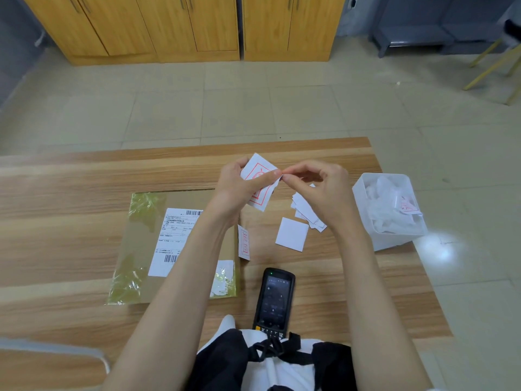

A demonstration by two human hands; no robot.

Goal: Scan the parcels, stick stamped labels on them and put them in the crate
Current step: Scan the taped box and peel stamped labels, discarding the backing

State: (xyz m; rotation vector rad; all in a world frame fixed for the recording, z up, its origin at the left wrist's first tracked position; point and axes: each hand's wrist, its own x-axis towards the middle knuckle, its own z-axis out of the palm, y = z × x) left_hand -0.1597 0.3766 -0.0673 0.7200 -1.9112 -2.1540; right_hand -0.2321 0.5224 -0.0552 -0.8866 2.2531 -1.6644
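A flat cardboard parcel (141,249) with a white shipping label (174,235) lies on the wooden table (70,182), partly under my left forearm. My left hand (239,187) holds a white label with a red stamp (260,176) above the table. My right hand (318,187) pinches that label's right corner with thumb and forefinger. Another stamped label (244,245) hangs at the parcel's right edge. A blank white label (291,234) and a loose pile of labels (307,213) lie under my right hand. A black handheld scanner (273,297) rests near the front edge.
A white plastic bin (392,241) with several crumpled backing papers stands at the table's right edge. Wooden cabinets (169,26) line the far wall across a tiled floor. A grey edge (56,348) shows at the bottom left.
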